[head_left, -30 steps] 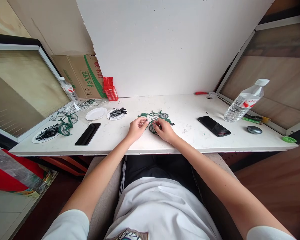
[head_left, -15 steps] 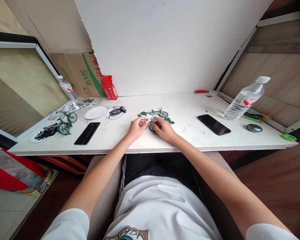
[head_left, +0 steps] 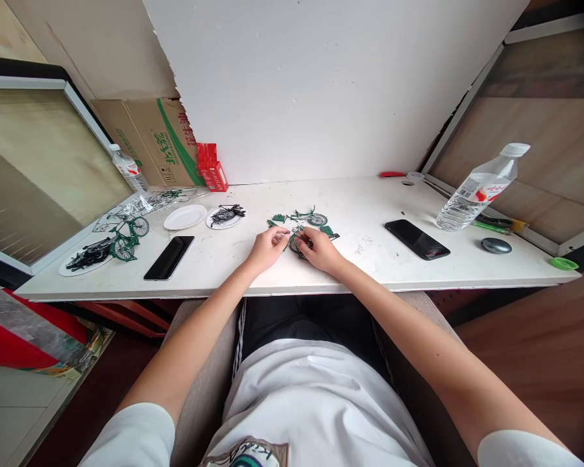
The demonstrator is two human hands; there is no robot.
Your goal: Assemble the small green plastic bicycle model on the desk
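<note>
My right hand [head_left: 320, 250] grips a small green model bicycle part with a spoked wheel [head_left: 296, 245], held just over the white table. On its left, my left hand [head_left: 268, 248] has thumb and forefinger pinched close to this piece; whatever sits in the pinch is too small to name. Just beyond the hands lies another green bicycle section [head_left: 313, 216] with a dark wheel. Small green parts [head_left: 280, 218] are beside it, and a green basket-like piece [head_left: 326, 229] lies by my right hand.
At left are a model bicycle [head_left: 126, 237], plates of black parts [head_left: 220, 222], a bare paper plate [head_left: 185, 217] and a phone [head_left: 169, 257]. To the right stand a water bottle [head_left: 481, 188], a black phone [head_left: 417, 239] and a grey oval object [head_left: 496, 246]. A red box [head_left: 212, 168] is behind.
The view has shifted very slightly. Both hands stay nearly in place, with the left fingertips closing a little.
</note>
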